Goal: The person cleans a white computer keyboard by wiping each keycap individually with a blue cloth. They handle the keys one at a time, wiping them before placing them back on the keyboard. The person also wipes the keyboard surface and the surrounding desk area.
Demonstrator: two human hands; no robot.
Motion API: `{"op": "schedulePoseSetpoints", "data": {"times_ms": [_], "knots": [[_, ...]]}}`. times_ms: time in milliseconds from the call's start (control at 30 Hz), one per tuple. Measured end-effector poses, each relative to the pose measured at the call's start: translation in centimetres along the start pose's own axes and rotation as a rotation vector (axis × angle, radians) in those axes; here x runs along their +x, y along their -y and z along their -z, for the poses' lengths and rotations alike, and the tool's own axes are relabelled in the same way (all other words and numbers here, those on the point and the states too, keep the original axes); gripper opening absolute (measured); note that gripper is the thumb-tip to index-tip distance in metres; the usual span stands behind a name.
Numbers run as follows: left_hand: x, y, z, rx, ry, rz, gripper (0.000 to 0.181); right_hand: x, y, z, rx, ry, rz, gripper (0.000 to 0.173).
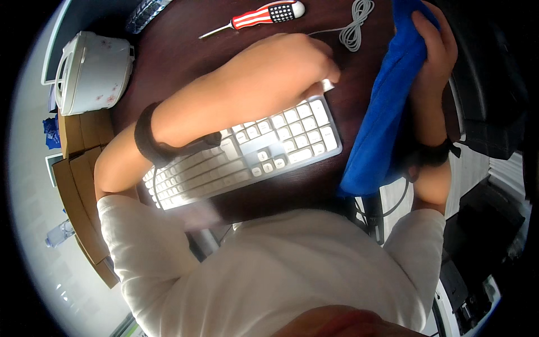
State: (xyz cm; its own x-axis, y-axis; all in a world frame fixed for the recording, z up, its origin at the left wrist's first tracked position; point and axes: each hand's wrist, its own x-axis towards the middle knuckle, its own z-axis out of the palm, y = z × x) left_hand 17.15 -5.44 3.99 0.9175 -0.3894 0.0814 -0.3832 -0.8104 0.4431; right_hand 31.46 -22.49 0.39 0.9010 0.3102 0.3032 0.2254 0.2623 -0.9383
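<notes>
My left hand [309,61] is over the top right corner of a white full-size keyboard [269,145]. A small white piece [327,85] shows between its fingertips; I cannot tell whether it is loose or part of the keyboard. The left forearm crosses above the keyboard and hides its upper rows. To the right, my right hand [436,59] grips a blue cloth [385,101], which hangs down in folds past the table's edge area. Both wrists wear black bands with cables.
On the dark red-brown table [168,71] lie a screwdriver [267,14] with a flag-patterned handle and a coiled grey cable [357,25]. A white rice cooker [97,73], a plastic bottle [147,14] and cardboard [82,168] are at the left. A black chair [484,92] stands right.
</notes>
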Motion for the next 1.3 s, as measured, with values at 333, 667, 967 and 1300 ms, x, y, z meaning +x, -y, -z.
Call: {"op": "schedulePoseSetpoints", "data": {"times_ms": [333,667,967,1300], "knots": [[-1.6,0.3,-0.3,0.005,0.106,0.103,0.016,0.2,-0.7,0.8,-0.102,0.06,0.013,0.025],[-1.9,0.9,-0.5,-0.074,0.091,0.054,0.013,0.6,-2.5,2.4,-0.278,0.064,0.159,0.043],[-1.8,1.2,-1.5,-0.142,-0.019,0.067,0.014,0.6,-2.4,2.5,-0.259,0.093,0.109,0.043],[-2.0,1.8,-1.5,-0.742,-0.13,0.352,0.012,-0.9,0.8,-1.2,-0.153,0.056,0.114,0.02]]}}
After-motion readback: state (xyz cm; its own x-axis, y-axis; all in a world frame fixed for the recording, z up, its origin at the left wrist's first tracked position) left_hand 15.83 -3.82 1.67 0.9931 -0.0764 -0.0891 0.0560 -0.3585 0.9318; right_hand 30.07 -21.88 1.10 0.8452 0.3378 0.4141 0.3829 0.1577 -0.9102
